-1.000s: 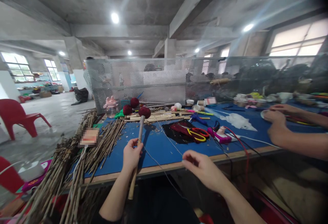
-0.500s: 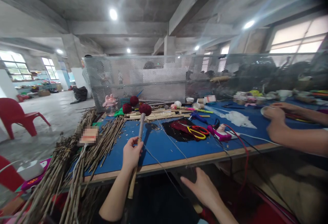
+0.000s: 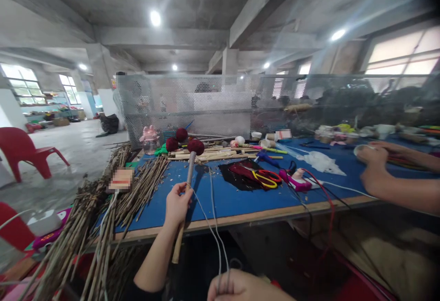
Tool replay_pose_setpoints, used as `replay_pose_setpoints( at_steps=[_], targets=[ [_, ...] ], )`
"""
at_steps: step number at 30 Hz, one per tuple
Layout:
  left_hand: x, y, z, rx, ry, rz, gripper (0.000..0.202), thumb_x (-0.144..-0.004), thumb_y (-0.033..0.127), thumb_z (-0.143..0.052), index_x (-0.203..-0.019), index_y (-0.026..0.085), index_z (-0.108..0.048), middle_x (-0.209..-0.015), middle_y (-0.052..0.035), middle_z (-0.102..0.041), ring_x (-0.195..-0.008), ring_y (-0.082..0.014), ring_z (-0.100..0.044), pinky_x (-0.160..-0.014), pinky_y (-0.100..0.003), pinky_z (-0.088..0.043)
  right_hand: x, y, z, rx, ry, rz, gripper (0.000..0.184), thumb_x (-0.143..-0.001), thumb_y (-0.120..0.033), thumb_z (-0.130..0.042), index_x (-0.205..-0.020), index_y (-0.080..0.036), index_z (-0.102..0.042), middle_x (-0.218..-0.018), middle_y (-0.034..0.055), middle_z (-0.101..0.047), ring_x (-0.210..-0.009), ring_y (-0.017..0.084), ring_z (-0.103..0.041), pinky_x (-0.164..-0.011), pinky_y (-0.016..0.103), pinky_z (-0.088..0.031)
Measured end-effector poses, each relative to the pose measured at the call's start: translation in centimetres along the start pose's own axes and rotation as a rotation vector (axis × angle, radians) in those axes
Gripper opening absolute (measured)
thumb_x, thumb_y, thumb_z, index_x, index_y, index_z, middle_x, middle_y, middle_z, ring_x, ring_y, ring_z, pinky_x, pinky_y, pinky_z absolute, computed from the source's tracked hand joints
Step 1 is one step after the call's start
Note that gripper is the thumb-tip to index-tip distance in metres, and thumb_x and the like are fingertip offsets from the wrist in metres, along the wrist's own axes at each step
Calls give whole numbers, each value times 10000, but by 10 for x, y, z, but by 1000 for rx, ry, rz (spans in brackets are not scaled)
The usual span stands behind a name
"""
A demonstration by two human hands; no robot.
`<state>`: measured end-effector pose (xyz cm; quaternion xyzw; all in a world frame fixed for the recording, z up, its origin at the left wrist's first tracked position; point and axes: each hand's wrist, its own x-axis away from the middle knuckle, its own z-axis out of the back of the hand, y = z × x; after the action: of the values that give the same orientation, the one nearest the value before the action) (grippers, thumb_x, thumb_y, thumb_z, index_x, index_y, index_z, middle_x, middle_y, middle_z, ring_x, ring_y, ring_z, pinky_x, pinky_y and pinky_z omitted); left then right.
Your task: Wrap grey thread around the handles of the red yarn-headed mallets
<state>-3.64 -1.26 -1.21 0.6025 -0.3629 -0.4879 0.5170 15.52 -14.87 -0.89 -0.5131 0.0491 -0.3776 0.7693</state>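
Observation:
My left hand (image 3: 178, 205) is wrapped round a wooden stick (image 3: 178, 246), which leans slightly over the table's front edge. A dark red ball (image 3: 195, 147) tops the stick, and grey wrapping covers its upper part. Two lengths of grey cord (image 3: 219, 241) run down to my right hand (image 3: 245, 286), one from beside the left fingers, the other from the tabletop. The right fingers are closed round both lengths at the bottom of the view. Behind the stick are two more dark red balls (image 3: 182, 134).
Bundles of thin twigs (image 3: 140, 188) lie on the left. Scissors (image 3: 266, 178) rest on dark cloth, beside a blue glue gun (image 3: 267, 157) and a purple power strip (image 3: 298, 182). At the right, a co-worker's hands (image 3: 374, 158) hold a roll. A perforated metal screen (image 3: 220, 94) stands behind.
My right hand has closed on the cord and moved down and left, bringing both lengths together. My left hand still grips the stick in about the same place.

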Motion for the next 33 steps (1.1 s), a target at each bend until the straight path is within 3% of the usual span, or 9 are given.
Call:
replay_pose_setpoints(
  at_steps=[4,7,11,15,17,19,23,25,33],
  targets=[
    [1,2,-1,4,-3,10,349,-669,316,-618,-959,140,-535,-753,-17,-582,-427,-68,-502,-350,-174,-379,15,9,22,417,303,-252,266,-637,-205,-638,-898,-159,-652,-880,115,-641,-842,253,-580,-743,324,-417],
    [3,3,-2,-18,-6,0,343,-675,319,-610,-959,139,-539,-741,-13,-583,-426,-71,-500,-350,-177,-377,47,-20,51,481,512,-147,332,-669,-274,-634,-993,-203,-621,-1005,106,-625,-933,258,-562,-831,343,-397],
    [3,3,-6,-92,-1,-51,336,-685,319,-597,-968,141,-559,-724,-7,-594,-425,-73,-493,-362,-179,-375,35,-40,84,82,544,160,237,-757,-365,-569,-921,-193,-570,-903,59,-612,-844,180,-559,-768,295,-428],
    [-2,9,-17,-170,19,-121,296,-690,303,-592,-939,143,-600,-713,-15,-629,-465,-83,-512,-438,-191,-412,-51,-25,102,-517,698,236,424,-694,-377,-653,-1026,-197,-460,-1007,64,-554,-897,150,-545,-761,276,-441],
    [-5,15,-23,-194,20,-168,287,-701,299,-585,-939,141,-611,-743,-31,-652,-518,-97,-548,-495,-201,-437,-92,-20,110,-749,657,177,410,-693,-374,-662,-1007,-211,-457,-956,40,-554,-850,133,-560,-707,256,-455],
    [-7,20,-27,-213,6,-214,287,-721,298,-567,-955,140,-614,-778,-47,-668,-554,-111,-576,-528,-213,-451,-119,-20,117,-885,471,150,348,-699,-394,-655,-935,-204,-485,-854,12,-558,-719,115,-569,-606,243,-459],
    [-7,23,-25,-285,-11,-293,268,-747,262,-537,-971,139,-618,-817,-62,-677,-567,-117,-590,-573,-231,-464,-134,-23,127,-843,244,156,256,-679,-317,-691,-805,-151,-541,-660,-17,-548,-511,65,-499,-405,158,-328],
    [-7,21,-23,-335,-9,-317,259,-743,241,-541,-968,143,-622,-828,-65,-679,-589,-122,-596,-603,-239,-467,-133,-21,131,-779,266,137,207,-676,-257,-694,-765,-134,-552,-599,-20,-543,-473,55,-478,-372,147,-276],
    [-10,16,-25,-377,17,-342,238,-726,207,-557,-946,153,-630,-796,-60,-678,-650,-139,-607,-651,-254,-463,-142,-14,145,-718,457,37,151,-778,-132,-533,-633,-141,-493,-523,-5,-559,-442,68,-498,-443,181,-380]
  ],
)
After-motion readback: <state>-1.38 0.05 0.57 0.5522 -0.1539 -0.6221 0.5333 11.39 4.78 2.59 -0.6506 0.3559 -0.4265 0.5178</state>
